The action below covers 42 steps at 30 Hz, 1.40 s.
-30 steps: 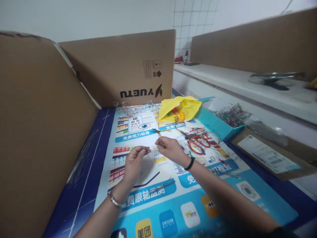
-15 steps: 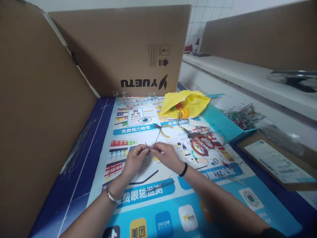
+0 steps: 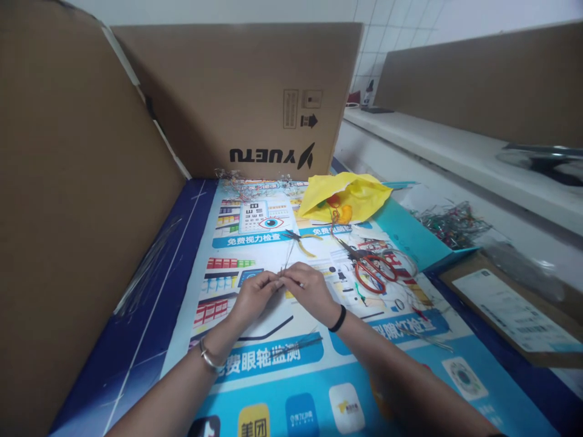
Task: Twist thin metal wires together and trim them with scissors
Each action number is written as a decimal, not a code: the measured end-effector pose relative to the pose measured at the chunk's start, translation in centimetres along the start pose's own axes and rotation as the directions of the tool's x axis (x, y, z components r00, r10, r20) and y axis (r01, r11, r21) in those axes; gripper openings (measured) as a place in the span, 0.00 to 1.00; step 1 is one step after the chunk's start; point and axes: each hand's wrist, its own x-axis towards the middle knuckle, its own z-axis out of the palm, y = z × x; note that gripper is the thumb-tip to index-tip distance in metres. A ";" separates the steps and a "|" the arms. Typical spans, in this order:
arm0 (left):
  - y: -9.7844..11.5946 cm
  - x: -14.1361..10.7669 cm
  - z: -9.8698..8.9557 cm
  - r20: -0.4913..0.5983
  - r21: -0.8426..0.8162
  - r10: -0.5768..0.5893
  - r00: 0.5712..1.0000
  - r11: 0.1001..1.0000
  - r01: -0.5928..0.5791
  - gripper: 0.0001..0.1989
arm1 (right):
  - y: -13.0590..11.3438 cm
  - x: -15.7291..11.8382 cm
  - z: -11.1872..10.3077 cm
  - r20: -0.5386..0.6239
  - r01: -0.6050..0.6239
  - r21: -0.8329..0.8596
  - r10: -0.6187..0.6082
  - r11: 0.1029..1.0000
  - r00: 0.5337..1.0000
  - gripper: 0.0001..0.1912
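Observation:
Thin wires [image 3: 288, 256] rise from between my fingertips, pinched by both hands close together above the printed sheet [image 3: 291, 312]. My left hand [image 3: 257, 294], with a silver bangle at the wrist, is closed on their lower end. My right hand [image 3: 312, 290], a black band at its wrist, meets it there, thumb and forefinger pressed together. The exact spot where the wires cross is hidden by the fingers. Just beyond lie pliers [image 3: 301, 241] with yellow handles. To the right rest red-handled scissors [image 3: 376, 270].
A yellow bag [image 3: 350, 194] with orange and red thread stands behind. A teal box [image 3: 419, 243] holds tangled wire pieces. Loose straight wires lie at left [image 3: 148, 261] and a wire bundle [image 3: 298, 346] in front. Cardboard walls [image 3: 218, 91] enclose the back and left.
The camera view has shifted slightly. Both hands stay pinched together; the wires above them now stand more upright and look spread into separate strands.

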 end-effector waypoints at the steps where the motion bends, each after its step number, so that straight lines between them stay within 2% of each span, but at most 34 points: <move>1: -0.1 0.1 0.0 0.006 -0.004 0.002 1.000 1.000 -0.002 0.07 | 0.0 0.0 0.0 0.001 0.000 0.008 0.000 1.000 1.000 0.08; 9: -0.2 0.1 0.1 0.081 -0.012 0.033 0.996 0.999 -0.032 0.10 | 0.0 0.0 0.1 -0.040 -0.028 0.136 0.034 0.990 0.999 0.06; 13: 0.1 -0.2 0.3 0.081 -0.013 0.071 0.994 0.997 -0.071 0.10 | -0.2 -0.1 0.4 -0.079 -0.080 0.259 0.104 0.963 0.991 0.04; 17: 0.0 -0.2 0.3 0.080 -0.039 0.053 0.995 0.998 -0.050 0.10 | -0.3 -0.2 0.8 -0.063 -0.147 0.350 0.180 0.925 0.982 0.04; 21: -0.5 0.0 0.2 0.058 0.016 0.022 0.998 1.000 -0.023 0.09 | -0.1 -0.2 0.8 -0.037 -0.190 0.321 0.213 0.928 0.976 0.03; 24: -0.7 0.2 0.1 0.039 0.044 0.012 0.999 0.999 -0.014 0.08 | -0.3 0.2 0.4 0.027 -0.190 0.272 0.190 0.943 0.981 0.02; 27: -0.6 0.1 0.1 0.059 0.033 0.019 0.998 0.999 -0.021 0.07 | -1.0 0.7 -0.5 0.072 -0.183 0.224 0.171 0.957 0.983 0.06; 33: -0.2 -0.1 0.0 0.119 0.002 0.044 0.992 0.999 -0.044 0.09 | -2.9 2.0 -2.1 0.026 -0.113 0.132 0.110 0.985 0.994 0.05; 38: 0.3 -0.2 -0.1 0.134 -0.003 0.053 0.990 0.999 -0.053 0.08 | -3.2 2.5 -2.0 0.081 -0.173 0.132 0.163 0.976 0.983 0.04; 42: 0.3 -0.2 -0.1 0.147 -0.108 0.059 0.987 0.993 -0.044 0.07 | -3.2 2.5 -1.9 0.089 -0.169 0.113 0.159 0.979 0.983 0.04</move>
